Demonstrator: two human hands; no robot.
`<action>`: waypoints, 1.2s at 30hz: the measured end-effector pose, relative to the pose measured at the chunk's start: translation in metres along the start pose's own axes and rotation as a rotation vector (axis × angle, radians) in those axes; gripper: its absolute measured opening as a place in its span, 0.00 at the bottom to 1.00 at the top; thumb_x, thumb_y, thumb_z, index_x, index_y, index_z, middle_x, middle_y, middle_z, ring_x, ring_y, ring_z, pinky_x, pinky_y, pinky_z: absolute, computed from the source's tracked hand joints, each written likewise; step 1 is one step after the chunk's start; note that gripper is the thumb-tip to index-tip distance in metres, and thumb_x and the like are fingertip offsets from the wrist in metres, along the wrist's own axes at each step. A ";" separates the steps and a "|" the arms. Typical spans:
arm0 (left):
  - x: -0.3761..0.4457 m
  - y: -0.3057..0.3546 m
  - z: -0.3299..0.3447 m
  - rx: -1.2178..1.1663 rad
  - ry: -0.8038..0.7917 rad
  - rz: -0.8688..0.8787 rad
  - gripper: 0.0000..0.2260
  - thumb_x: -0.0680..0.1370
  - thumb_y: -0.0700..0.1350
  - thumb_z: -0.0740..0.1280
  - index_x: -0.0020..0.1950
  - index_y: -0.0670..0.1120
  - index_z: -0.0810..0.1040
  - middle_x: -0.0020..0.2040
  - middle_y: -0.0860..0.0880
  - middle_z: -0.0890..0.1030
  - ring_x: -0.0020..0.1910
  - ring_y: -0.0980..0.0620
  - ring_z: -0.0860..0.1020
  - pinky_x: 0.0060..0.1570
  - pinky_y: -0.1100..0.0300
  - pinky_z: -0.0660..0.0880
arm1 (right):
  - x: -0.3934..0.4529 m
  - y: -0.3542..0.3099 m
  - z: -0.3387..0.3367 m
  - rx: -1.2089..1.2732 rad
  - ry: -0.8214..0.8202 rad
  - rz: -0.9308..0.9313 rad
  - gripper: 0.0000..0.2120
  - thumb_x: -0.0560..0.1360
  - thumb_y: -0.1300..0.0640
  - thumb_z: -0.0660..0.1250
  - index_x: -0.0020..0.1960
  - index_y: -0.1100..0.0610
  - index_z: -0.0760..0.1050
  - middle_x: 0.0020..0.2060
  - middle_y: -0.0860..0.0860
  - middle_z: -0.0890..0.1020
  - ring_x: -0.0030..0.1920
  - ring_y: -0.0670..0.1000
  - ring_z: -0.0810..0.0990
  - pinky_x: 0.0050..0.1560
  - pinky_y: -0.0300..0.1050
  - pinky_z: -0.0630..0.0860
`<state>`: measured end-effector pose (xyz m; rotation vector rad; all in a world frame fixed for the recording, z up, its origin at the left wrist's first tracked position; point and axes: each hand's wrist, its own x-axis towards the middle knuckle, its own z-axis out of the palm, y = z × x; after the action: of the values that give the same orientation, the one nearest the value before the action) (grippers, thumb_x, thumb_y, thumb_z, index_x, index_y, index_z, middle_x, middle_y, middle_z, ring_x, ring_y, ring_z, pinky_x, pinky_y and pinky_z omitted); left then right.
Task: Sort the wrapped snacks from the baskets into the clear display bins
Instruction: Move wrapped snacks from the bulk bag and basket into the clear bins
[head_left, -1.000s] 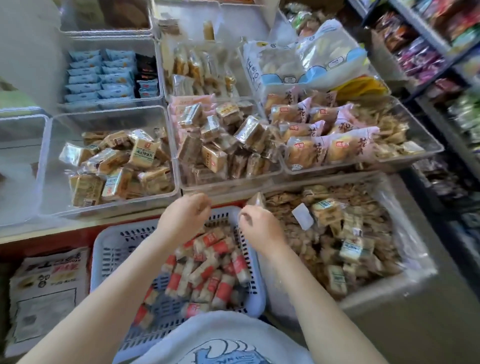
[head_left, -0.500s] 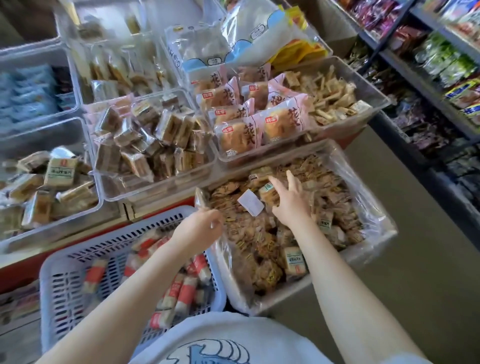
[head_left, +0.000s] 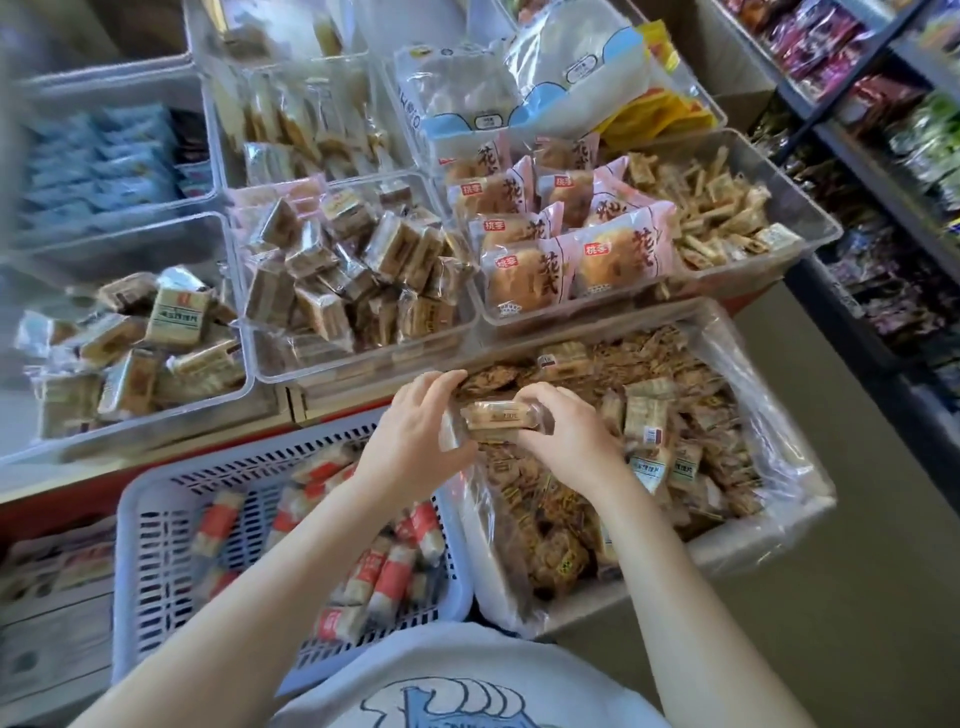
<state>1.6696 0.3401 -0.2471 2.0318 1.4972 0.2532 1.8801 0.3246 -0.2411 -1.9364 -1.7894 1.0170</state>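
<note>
Right now your fingers (head_left: 439, 382) are curled round a small stack of wrapped snacks (head_left: 497, 415), with your left hand (head_left: 410, 441) cupping its left end and your right hand (head_left: 569, 434) closing over its right end. Both hands grip the same bundle; neither is loose. The stack sits just above the near left corner of the plastic-lined box (head_left: 779, 499), touching or almost touching the loose packets heaped beneath it.

Judging by the look, these packets are light, thin and crackly, with slick film wrappers that slide over one another. Squeeze from both ends, as you are doing, so the stack stays square; a pinch in the middle would likely let the outer ones fan out and drop. The contents seem crisp and breakable, so press firmly but do not crush.

Just left of the box stands the blue basket (head_left: 156, 499), holding red-and-white wrapped bars (head_left: 389, 577). Beyond both, on the tabletop, lie the clear bins: 1 with pale square packets (head_left: 171, 317), 1 with brown cake slices (head_left: 353, 270), and 1 with pink bread bags (head_left: 566, 249). The pale square packets resemble those in your hands, so that bin is probably the destination.
</note>
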 end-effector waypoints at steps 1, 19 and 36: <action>-0.002 -0.005 -0.008 0.019 0.022 0.045 0.34 0.74 0.53 0.72 0.77 0.51 0.63 0.72 0.50 0.68 0.71 0.48 0.65 0.70 0.51 0.66 | 0.000 -0.018 0.004 0.007 -0.068 -0.042 0.14 0.74 0.52 0.73 0.58 0.45 0.76 0.47 0.44 0.75 0.44 0.45 0.74 0.42 0.38 0.69; -0.108 -0.229 -0.162 -0.262 0.635 -0.440 0.23 0.79 0.42 0.67 0.74 0.51 0.68 0.54 0.51 0.75 0.52 0.52 0.73 0.52 0.59 0.69 | 0.078 -0.220 0.227 -0.642 -0.248 -0.503 0.36 0.81 0.50 0.60 0.82 0.54 0.45 0.81 0.55 0.46 0.81 0.56 0.41 0.80 0.57 0.46; -0.084 -0.278 -0.152 0.035 0.401 -0.439 0.23 0.81 0.52 0.62 0.74 0.44 0.69 0.75 0.41 0.65 0.75 0.42 0.62 0.73 0.46 0.63 | 0.082 -0.215 0.241 -0.813 -0.329 -0.432 0.40 0.80 0.47 0.60 0.81 0.51 0.38 0.81 0.52 0.39 0.79 0.55 0.31 0.78 0.59 0.35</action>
<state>1.3432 0.3681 -0.2655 1.6815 2.1591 0.4751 1.5560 0.3840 -0.2912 -1.6472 -2.9825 0.5020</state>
